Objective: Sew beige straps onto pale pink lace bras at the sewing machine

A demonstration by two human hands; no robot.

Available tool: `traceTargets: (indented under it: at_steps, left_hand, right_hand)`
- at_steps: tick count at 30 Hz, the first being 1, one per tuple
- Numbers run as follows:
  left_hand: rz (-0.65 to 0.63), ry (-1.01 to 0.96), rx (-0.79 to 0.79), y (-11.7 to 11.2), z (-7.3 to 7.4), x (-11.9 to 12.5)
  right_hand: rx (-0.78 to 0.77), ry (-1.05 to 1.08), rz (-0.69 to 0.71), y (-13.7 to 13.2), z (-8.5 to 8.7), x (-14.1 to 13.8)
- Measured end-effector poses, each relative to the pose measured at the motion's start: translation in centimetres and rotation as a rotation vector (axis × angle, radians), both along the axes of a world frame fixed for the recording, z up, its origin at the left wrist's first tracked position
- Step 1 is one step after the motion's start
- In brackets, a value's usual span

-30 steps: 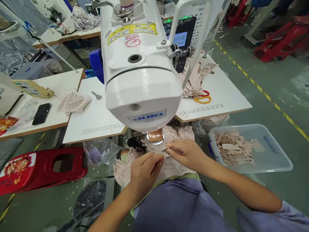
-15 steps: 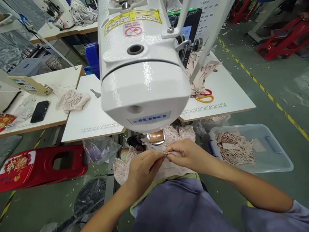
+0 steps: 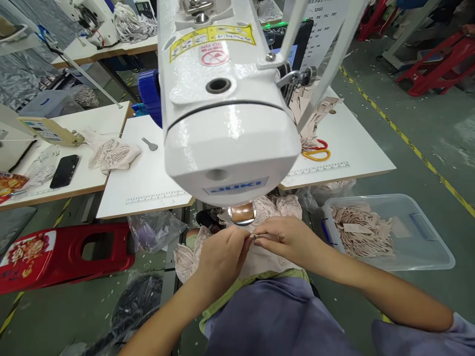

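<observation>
My left hand and my right hand meet above my lap, fingertips pinched close together. Between them is a small piece, too small and too covered by the fingers to name; a bit of pale material shows at the right fingertips. Beige lace fabric lies under and around the hands, spreading over my lap. Just beyond them sits a brown pad with a metal rim, below the head of a white sewing machine. The machine's needle area is hidden behind its head.
Right of the machine, beige strips and scissors with red and yellow handles lie on the white table. A clear plastic bin holds beige straps. At left are a red stool, a phone and a grey flat tool.
The view has shifted slightly, so the machine appears a little lower and further right. Both hands stay pinched together in nearly the same place, with the left fingers turned slightly.
</observation>
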State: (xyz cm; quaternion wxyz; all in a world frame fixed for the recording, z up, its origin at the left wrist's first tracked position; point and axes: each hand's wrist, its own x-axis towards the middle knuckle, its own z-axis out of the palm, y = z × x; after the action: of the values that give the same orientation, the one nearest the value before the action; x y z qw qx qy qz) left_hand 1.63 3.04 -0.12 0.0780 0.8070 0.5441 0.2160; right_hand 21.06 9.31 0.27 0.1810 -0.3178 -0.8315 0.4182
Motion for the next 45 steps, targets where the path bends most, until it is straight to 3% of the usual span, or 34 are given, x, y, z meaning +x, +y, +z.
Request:
traceTargets:
  at_steps: [2,4,6,8,11,14,18,22,28,31,34,36,39,41,45]
  left_hand:
    - [0.052,-0.001,0.056,-0.1,0.0,0.5]
    - [0.097,-0.079,0.015,0.1,0.2,0.6]
    - [0.157,-0.159,-0.022,0.6,0.1,0.3]
    - [0.189,-0.146,0.069,1.2,-0.2,-0.6]
    - [0.078,0.015,0.371,1.8,-1.1,-2.4]
    - [-0.089,0.127,0.502,2.1,-2.0,-3.8]
    - [-0.147,0.170,0.491,2.5,-2.3,-4.5]
    - [-0.142,0.216,0.427,2.5,-1.7,-4.1]
    - [0.009,0.291,0.215,1.5,-0.3,-2.3]
    - [-0.076,0.253,0.211,2.1,-0.3,-3.2]
    - [-0.299,0.277,0.262,3.5,-0.5,-5.0]
    - [-0.365,0.303,0.273,4.2,-0.6,-5.7]
    - [-0.307,0.294,0.263,4.4,-0.5,-5.2]
    - [-0.248,0.289,0.254,3.8,-0.5,-4.2]
    - [-0.110,0.333,0.271,2.3,-0.1,-1.8]
  right_hand:
    - [0.116,0.065,-0.061,0.1,-0.2,-0.3]
    - [0.186,0.114,-0.103,0.8,0.0,-0.9]
    - [0.156,0.091,-0.086,2.0,0.7,-1.7]
    - [0.082,0.016,-0.049,3.5,1.6,-2.5]
    - [0.060,-0.085,-0.031,4.9,2.6,-3.3]
    - [0.121,-0.130,-0.013,5.0,2.9,-3.7]
    - [0.162,-0.170,-0.032,4.7,3.0,-3.9]
    - [0.237,-0.203,-0.050,4.5,2.5,-3.7]
    - [0.613,-0.088,-0.212,1.9,-0.8,-2.4]
    - [0.706,-0.061,-0.307,0.9,-1.9,-2.5]
    - [0.655,-0.008,-0.346,0.7,-2.2,-2.9]
    - [0.504,0.014,-0.351,0.5,-2.7,-2.9]
    - [0.142,0.087,-0.392,-0.4,-4.1,-2.6]
    - [0.012,0.143,-0.437,-0.9,-5.0,-2.4]
    - [0.115,0.150,-0.480,-0.6,-5.1,-2.2]
